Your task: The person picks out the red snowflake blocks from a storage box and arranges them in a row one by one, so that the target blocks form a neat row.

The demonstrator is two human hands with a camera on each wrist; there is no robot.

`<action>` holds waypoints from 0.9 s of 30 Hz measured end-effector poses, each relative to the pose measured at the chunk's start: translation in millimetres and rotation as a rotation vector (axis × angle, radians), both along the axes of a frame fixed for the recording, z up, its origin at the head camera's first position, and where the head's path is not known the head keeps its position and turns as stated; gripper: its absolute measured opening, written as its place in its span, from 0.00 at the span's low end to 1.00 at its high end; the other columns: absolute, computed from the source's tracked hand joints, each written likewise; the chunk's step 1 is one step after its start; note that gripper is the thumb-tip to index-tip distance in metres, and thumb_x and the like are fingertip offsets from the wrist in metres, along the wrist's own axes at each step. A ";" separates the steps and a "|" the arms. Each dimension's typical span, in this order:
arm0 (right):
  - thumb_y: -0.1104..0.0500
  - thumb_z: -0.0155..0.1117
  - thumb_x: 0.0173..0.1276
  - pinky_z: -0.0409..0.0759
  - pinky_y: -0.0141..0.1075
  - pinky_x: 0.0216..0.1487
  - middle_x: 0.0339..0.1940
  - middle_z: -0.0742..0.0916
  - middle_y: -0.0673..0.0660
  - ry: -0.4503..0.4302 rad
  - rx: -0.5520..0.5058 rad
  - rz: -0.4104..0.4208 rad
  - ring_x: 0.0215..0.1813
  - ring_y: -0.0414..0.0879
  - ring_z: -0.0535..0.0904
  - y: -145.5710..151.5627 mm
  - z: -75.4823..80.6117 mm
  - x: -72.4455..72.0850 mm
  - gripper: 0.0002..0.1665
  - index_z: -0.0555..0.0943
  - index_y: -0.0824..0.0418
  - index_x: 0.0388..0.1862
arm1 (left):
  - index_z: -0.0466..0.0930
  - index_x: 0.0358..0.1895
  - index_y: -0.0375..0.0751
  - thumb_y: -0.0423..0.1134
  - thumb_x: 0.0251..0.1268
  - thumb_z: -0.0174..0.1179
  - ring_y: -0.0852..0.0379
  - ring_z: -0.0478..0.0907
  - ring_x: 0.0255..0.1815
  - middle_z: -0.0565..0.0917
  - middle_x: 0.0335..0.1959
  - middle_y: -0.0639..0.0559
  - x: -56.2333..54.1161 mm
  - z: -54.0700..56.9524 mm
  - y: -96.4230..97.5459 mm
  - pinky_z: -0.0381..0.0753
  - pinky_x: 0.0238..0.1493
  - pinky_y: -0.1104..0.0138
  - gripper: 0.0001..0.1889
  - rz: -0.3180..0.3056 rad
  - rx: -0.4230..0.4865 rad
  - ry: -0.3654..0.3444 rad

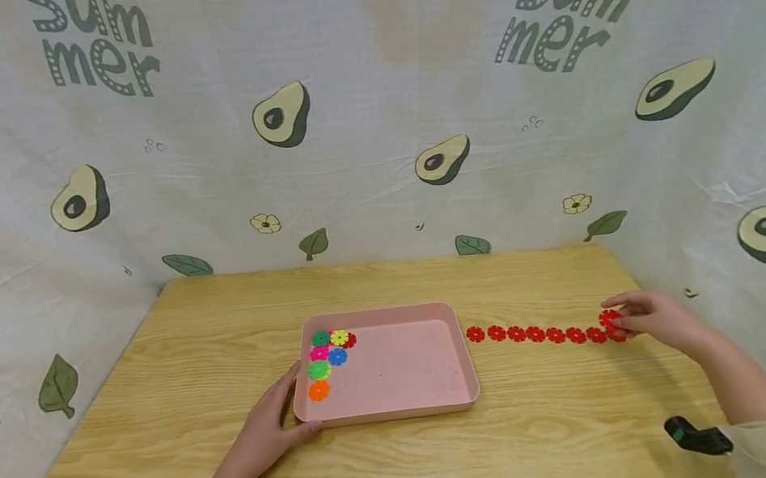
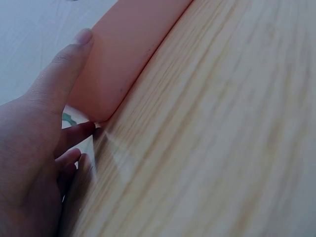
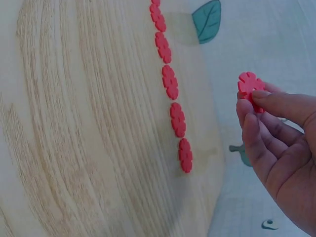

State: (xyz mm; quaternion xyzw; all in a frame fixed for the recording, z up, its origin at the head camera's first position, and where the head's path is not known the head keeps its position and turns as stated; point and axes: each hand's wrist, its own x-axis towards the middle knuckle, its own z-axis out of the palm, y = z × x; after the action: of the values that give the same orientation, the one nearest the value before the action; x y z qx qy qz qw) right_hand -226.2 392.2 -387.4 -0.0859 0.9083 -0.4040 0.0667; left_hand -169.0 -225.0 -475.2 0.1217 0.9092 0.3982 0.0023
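Note:
Between the thumb and fingers of my right hand (image 1: 648,322) is a red flower-shaped plastic disc (image 3: 249,83), raised above the table. It is just over the right end of a row of several similar red discs (image 1: 535,333) lying flat. My left hand (image 1: 267,428) holds the near left corner of a shallow pink tray (image 1: 387,415), thumb against its front wall and fingers along its left side. In the left wrist view, the thumb (image 2: 69,59) touches the pink wall; some fingers lie partly behind the corner. Discs of several colours, including an orange disc (image 1: 319,390) and a blue disc (image 1: 337,356), lie at the tray's left side.
A wooden table (image 1: 414,463) bears the tray and the row, which runs rightward from beside the tray. Behind and along the sides hangs a white cloth (image 1: 365,217) with avocado and leaf prints. A dark strap-like device (image 1: 698,437) is by the right forearm.

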 end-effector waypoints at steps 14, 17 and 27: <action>0.73 0.50 0.73 0.85 0.42 0.38 0.39 0.82 0.65 -0.053 -0.043 -0.096 0.35 0.51 0.84 28.1 -23.2 -4.7 0.20 0.66 0.85 0.60 | 0.50 0.78 0.56 0.63 0.51 0.69 0.36 0.56 0.72 0.61 0.74 0.43 0.0 -2.7 -1.0 0.57 0.65 0.35 0.53 0.006 0.019 -0.004; 0.74 0.50 0.72 0.85 0.41 0.39 0.40 0.83 0.65 -0.070 -0.041 -0.113 0.36 0.48 0.84 32.7 -28.1 -6.6 0.21 0.66 0.85 0.60 | 0.50 0.78 0.57 0.63 0.51 0.69 0.36 0.56 0.73 0.61 0.74 0.43 0.1 -2.2 -1.0 0.57 0.65 0.35 0.53 0.009 0.020 -0.007; 0.75 0.52 0.71 0.85 0.37 0.36 0.38 0.85 0.65 -0.067 -0.060 -0.157 0.34 0.43 0.84 45.2 -40.4 -9.3 0.22 0.63 0.88 0.59 | 0.51 0.78 0.54 0.62 0.52 0.69 0.36 0.57 0.72 0.61 0.74 0.42 0.0 -0.6 -0.5 0.58 0.65 0.35 0.53 0.004 0.019 0.010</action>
State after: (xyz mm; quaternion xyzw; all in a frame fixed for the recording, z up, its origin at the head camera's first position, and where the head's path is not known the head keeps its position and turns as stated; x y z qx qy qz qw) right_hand -235.5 437.3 -427.8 -0.0029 0.8970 -0.4375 0.0625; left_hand -169.0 -225.5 -475.7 0.1221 0.9055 0.4064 -0.0042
